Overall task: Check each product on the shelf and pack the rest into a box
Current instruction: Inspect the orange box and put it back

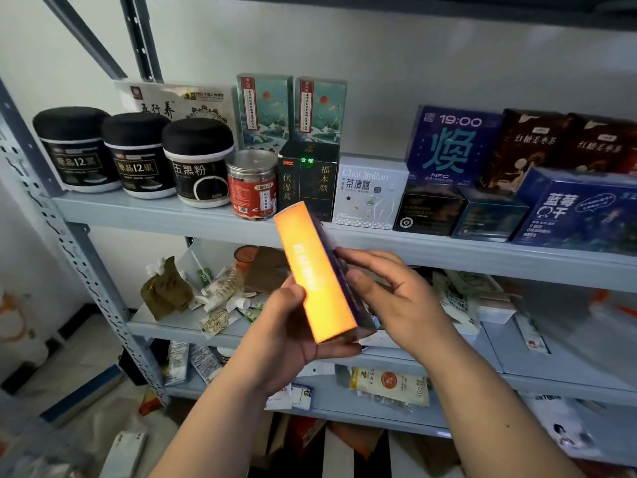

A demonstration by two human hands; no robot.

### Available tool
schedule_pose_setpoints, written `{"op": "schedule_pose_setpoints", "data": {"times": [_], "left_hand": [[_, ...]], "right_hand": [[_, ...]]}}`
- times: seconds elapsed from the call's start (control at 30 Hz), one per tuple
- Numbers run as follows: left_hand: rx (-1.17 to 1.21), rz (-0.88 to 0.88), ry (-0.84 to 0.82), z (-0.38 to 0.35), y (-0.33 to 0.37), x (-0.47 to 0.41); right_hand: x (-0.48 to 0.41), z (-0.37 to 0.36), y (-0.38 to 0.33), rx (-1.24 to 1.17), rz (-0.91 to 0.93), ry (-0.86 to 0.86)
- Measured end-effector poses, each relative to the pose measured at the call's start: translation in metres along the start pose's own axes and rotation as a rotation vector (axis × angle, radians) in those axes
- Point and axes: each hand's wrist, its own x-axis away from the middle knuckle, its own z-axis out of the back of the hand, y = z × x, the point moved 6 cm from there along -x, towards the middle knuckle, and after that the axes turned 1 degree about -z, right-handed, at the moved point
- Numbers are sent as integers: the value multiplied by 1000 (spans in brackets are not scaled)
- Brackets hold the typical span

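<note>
Carton (pixel 320 277): slim, judged light, stiff, glossy and slightly slippery; best taken across its narrow sides near the low end. Orange face, dark purple side, print blurred. Left hand (pixel 286 336) cups the low end, thumb pressed on the orange face; right hand (pixel 403 305) lays straight fingers on the dark side just above, carton tilted up toward the shelf (pixel 172 219) beyond.

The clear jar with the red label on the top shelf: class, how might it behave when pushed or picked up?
The clear jar looks rigid, so it should keep its shape when gripped. Its round body would probably roll if laid on its side. Upright, wide for its height, it would likely slide rather than tip.
</note>
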Motion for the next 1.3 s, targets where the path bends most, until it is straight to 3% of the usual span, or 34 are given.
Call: {"op": "schedule_pose_setpoints", "data": {"times": [0.2,0.3,0.4,0.63,0.8,0.93,1.07,1.2,1.3], "left_hand": [[306,85,-385,-6,-2,3],[321,221,-409,-5,-6,4],[355,275,-571,-12,-7,9],[364,362,-626,-13,-1,13],[294,358,-451,-1,6,11],[174,250,-99,20,15,9],[-11,123,102,33,24,9],[-107,15,255,47,28,5],[-212,-143,318,53,31,2]], "right_hand": [[0,6,12,-59,-175,40],[-2,6,20,-155,-269,34],[-3,2,24,-321,-352,12],[2,-5,23,-612,-470,-10],[4,-2,31,-677,-509,91],[2,10,34,-647,-442,149],[5,16,33,-611,-399,171],[7,19,35,-475,-306,157],[9,24,28,-232,-184,101]]}}
